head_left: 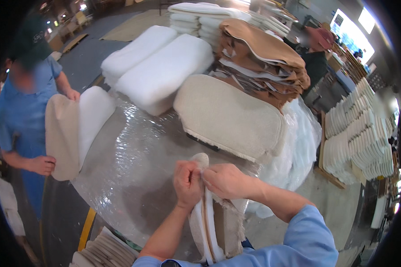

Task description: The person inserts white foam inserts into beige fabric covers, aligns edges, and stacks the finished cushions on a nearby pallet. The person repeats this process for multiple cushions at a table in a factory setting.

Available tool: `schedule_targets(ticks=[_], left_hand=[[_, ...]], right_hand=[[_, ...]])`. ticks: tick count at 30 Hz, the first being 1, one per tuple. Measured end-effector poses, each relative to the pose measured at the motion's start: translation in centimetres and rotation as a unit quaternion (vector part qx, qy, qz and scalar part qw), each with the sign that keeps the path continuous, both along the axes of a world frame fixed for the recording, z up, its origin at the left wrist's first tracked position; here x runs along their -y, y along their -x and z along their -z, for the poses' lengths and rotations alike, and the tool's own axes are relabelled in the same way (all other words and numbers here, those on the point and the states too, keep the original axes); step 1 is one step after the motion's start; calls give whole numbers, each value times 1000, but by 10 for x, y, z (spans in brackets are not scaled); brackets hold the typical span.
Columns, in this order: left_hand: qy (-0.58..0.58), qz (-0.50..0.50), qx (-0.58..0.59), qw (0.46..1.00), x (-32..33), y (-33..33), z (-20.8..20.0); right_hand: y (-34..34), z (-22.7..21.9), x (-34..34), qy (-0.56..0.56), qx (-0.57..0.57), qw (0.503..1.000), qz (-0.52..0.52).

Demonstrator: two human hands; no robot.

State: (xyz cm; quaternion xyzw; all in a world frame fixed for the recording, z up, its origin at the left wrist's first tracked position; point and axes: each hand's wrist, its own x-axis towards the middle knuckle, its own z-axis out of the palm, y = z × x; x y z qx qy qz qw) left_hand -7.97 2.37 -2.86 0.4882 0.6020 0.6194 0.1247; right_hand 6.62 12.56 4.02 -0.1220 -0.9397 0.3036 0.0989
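1. Left hand [187, 184] and right hand [226, 181] are close together, fingers pinching the edge of a cushion [196, 227] along its brown strip [206, 218], lower centre of the frame.
2. This cushion seems light, soft and easily bent; the seam probably gives the best hold.
3. Just above, a beige cushion [229, 115] limits space on the plastic-covered worktop [107, 178].
4. Upper centre: white padding [165, 66], brown covers [265, 49].

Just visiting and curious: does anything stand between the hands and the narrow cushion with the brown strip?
Nothing visible: the left hand and right hand both close on the cushion at its brown strip. The big beige piece lies beyond them, not between.
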Motion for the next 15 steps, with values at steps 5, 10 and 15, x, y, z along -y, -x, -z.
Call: schedule_targets(ticks=[5,10,15], left_hand=[[24,-8,16,1000,5,11,4],[7,9,48,999,11,17,-6],[8,-14,40,999,23,24,-7]], right_hand=[[5,-14,-20,128,104,986,2],[35,70,-56,387,-260,857,220],[67,82,-11,512,-208,825,117]])
